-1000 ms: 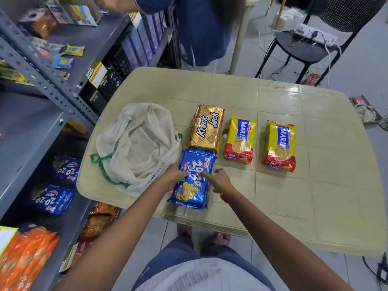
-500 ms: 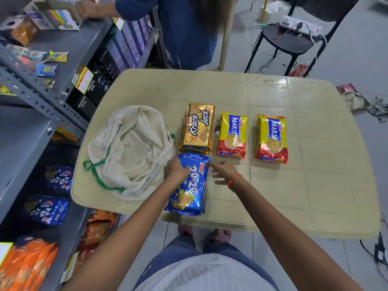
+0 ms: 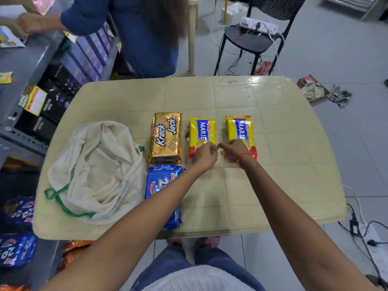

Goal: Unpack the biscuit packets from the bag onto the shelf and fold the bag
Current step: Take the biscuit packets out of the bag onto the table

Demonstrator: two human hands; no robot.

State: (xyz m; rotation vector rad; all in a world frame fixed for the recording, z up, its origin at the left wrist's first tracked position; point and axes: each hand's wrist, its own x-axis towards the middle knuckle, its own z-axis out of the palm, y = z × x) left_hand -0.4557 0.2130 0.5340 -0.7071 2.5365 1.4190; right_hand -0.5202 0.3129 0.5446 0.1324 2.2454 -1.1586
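Observation:
On the beige table (image 3: 273, 114) lie a gold Krack Jack packet (image 3: 165, 137), two yellow Marie packets (image 3: 202, 131) (image 3: 238, 128) and a blue 20-20 packet (image 3: 161, 181), which my left forearm partly covers. The cream cloth bag (image 3: 98, 171) with green handles lies open and crumpled at the table's left. My left hand (image 3: 205, 153) rests over the near end of the left Marie packet. My right hand (image 3: 233, 150) covers the near end of the right one. Both have curled fingers that meet between the packets; whether they grip anything is hidden.
A grey metal shelf (image 3: 31, 59) stands at the left, with dark boxes and more blue 20-20 packets (image 3: 19, 211) lower down. Another person in blue (image 3: 144, 32) stands past the table's far edge. A black chair (image 3: 252, 38) and floor cables (image 3: 361, 227) are at the right.
Both hands left the blue 20-20 packet and moved forward and right to the near ends of the two Marie packets. The 20-20 packet stays below the Krack Jack packet.

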